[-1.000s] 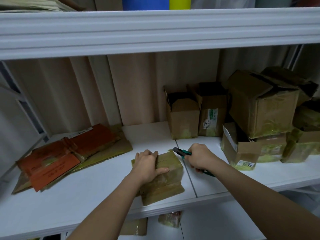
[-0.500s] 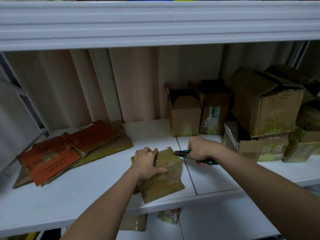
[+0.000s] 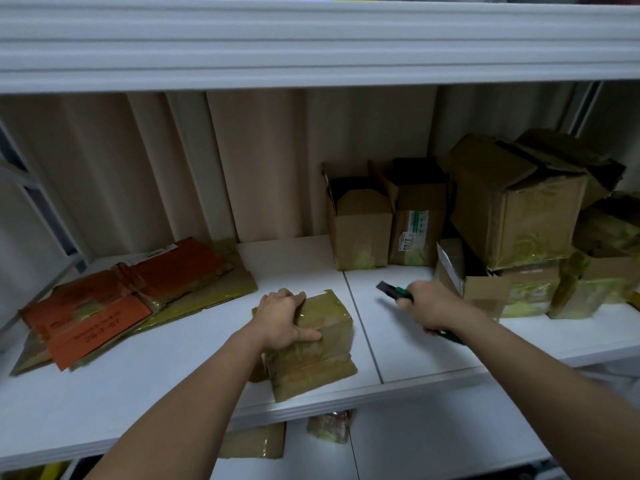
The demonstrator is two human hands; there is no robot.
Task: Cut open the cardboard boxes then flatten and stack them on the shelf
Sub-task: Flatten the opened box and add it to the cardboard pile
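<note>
From the head view, a taped box point(image 3: 311, 341) is seen near the front edge of the shelf point(image 3: 104, 403), gripped from above by the left hand point(image 3: 282, 322). The utility knife point(image 3: 394, 293) is clenched in the right hand point(image 3: 429, 306), held clear of the box on its right — blade toward it. Flattened cardboard point(image 3: 131, 303) lies well to its left. A slip is judged possible: glossy tape could deflect the blade toward the steadying fingers.

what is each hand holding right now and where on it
The right hand grips a green utility knife by its handle, blade end clear of the box. The left hand holds the taped cardboard box at its top left corner.
</note>
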